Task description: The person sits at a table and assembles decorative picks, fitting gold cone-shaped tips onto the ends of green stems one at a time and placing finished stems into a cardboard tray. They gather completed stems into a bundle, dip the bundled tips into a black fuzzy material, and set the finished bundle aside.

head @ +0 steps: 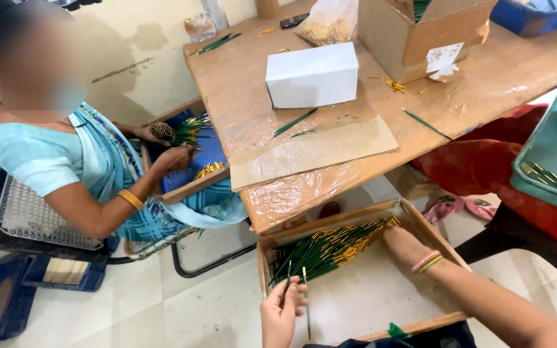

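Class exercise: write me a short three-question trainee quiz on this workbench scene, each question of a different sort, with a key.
1. True or false: the left hand holds thin green sticks.
2. Where does the right hand reach? A) white box B) wooden tray C) teal crate
3. Fill in: the white box stands on the ____.

Key: 1 true. 2 B, into the wooden tray of green sticks. 3 table.

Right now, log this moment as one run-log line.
left hand: pinching green sticks | right hand: reaching into stick pile | tray: on lap | co-worker: sorting sticks nearby
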